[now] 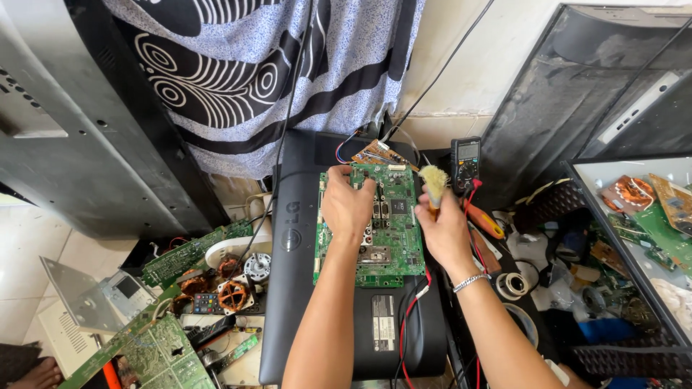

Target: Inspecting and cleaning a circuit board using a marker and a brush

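A green circuit board (389, 248) lies on the back of a black flat-screen monitor (288, 288). My left hand (347, 205) rests flat on the board's upper left part, pressing it down. My right hand (443, 227) is closed around the orange handle of a small brush (433, 181), whose pale bristles point up beside the board's right edge. A silver bracelet sits on my right wrist. Red and black wires run from the board's lower edge toward me.
A black multimeter (466, 162) stands behind the brush. Loose green boards (189, 252), copper coils and a remote lie at left. A grey television back (86, 144) leans at left, another at right. Tape rolls (513, 284) and a box of parts (649, 216) sit at right.
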